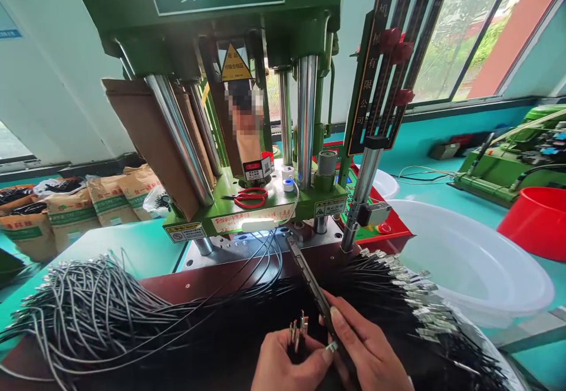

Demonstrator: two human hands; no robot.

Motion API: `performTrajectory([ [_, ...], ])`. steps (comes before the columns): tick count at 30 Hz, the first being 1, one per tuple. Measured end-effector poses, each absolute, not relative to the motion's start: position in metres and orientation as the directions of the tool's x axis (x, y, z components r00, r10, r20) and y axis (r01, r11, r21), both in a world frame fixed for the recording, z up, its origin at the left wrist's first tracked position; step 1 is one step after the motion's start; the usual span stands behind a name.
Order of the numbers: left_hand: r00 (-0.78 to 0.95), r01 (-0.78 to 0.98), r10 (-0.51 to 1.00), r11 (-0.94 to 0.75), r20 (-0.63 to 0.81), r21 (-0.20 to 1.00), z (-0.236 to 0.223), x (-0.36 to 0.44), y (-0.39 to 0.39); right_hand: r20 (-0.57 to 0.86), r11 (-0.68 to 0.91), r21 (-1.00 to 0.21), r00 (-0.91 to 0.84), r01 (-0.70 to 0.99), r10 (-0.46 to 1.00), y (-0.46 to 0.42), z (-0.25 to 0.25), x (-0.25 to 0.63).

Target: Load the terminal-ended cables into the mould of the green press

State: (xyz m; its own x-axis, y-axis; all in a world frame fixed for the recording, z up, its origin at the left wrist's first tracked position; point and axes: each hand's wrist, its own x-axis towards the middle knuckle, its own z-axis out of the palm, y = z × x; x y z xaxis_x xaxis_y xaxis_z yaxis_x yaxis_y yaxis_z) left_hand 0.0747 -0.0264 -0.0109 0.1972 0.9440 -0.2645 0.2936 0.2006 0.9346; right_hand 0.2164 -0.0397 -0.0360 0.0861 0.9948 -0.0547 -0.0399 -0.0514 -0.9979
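Low in the head view, my left hand is closed on several small metal connectors that stick up between thumb and fingers. One pale connector tip shows at my left thumb, close to the lower part of a long dark metal bar. My right hand grips that bar near its lower end. The bar slants away from me, its far end near the press's metal bed plate. Several thin black cables run from the bed area toward the left; my hands partly hide what lies beneath them.
A green press stands ahead, with red-handled pliers on its plate. Bundled cables lie at left, more with metal ends at right. A white tub, a red bucket and paper sacks surround the bench.
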Motion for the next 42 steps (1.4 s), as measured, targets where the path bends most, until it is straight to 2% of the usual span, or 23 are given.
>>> performTrajectory([
  [10,0.196,0.231,0.937,0.241,-0.288,0.943,-0.016,0.074,-0.026,0.088,0.082,-0.990,0.039,0.118,0.995,-0.038,-0.033,0.213],
  [12,0.239,0.149,0.914,0.298,-0.327,0.943,-0.021,0.070,-0.025,0.014,0.010,-0.998,0.074,0.059,0.997,-0.040,-0.031,0.214],
  [16,0.332,-0.155,0.873,0.424,-0.357,0.893,-0.032,0.059,-0.023,-0.272,-0.251,-0.954,0.123,-0.163,0.955,-0.046,-0.025,0.221],
  [18,0.330,-0.232,0.879,0.429,-0.344,0.873,-0.035,0.056,-0.022,-0.298,-0.273,-0.942,0.111,-0.197,0.948,-0.048,-0.021,0.223],
  [24,0.264,-0.121,0.889,0.415,-0.374,0.902,-0.031,0.065,-0.020,-0.285,-0.253,-0.932,0.092,-0.260,0.954,-0.049,-0.017,0.220],
  [27,0.252,0.034,0.907,0.342,-0.339,0.939,-0.024,0.069,-0.020,-0.248,-0.233,-0.947,0.046,-0.222,0.968,-0.046,-0.021,0.220],
  [31,0.278,0.221,0.884,0.321,-0.375,0.921,-0.018,0.070,-0.021,-0.205,-0.203,-0.962,-0.008,-0.184,0.979,-0.045,-0.025,0.223],
  [38,0.299,0.215,0.878,0.321,-0.375,0.922,-0.023,0.071,-0.022,-0.084,-0.082,-0.996,0.037,-0.045,0.996,-0.045,-0.025,0.225],
  [42,0.293,0.284,0.873,0.309,-0.389,0.908,-0.016,0.070,-0.022,-0.013,-0.012,-0.999,-0.022,0.051,1.000,-0.043,-0.024,0.226],
])
